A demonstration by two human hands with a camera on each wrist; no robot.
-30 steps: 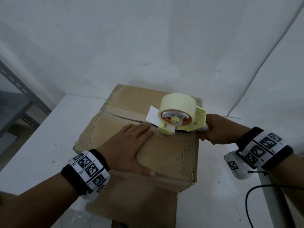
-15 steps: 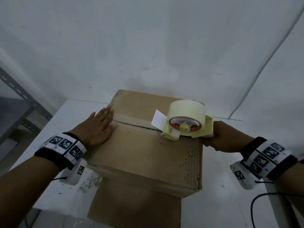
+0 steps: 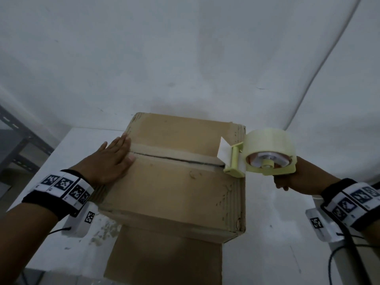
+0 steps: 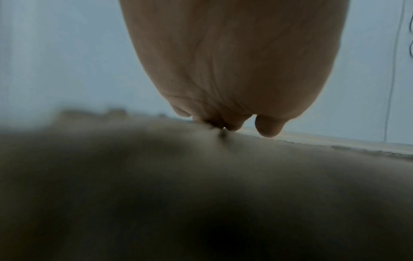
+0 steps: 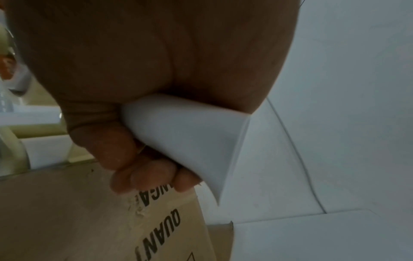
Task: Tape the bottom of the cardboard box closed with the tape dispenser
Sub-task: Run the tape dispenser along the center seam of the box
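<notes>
The brown corrugated cardboard box (image 3: pixel 176 177) is stood on the white worktop (image 3: pixel 273 239) with its bottom flaps folded shut and facing up. A dark seam (image 3: pixel 174 158) is seen running across the middle, from the left edge to the right; whether any fresh tape already covers it cannot be told. The left hand (image 3: pixel 112 159) is laid flat, fingers straight, on the seam's left end, pressing the flaps down. The pale yellow plastic tape dispenser (image 3: pixel 265 155), loaded with a clear roll, is gripped by its white handle (image 5: pixel 187 141) in the closed right hand (image 3: pixel 296 177), its front end set at the seam's right edge. The sealing pass is judged barely begun or just ending; pressing down and cutting are left.
</notes>
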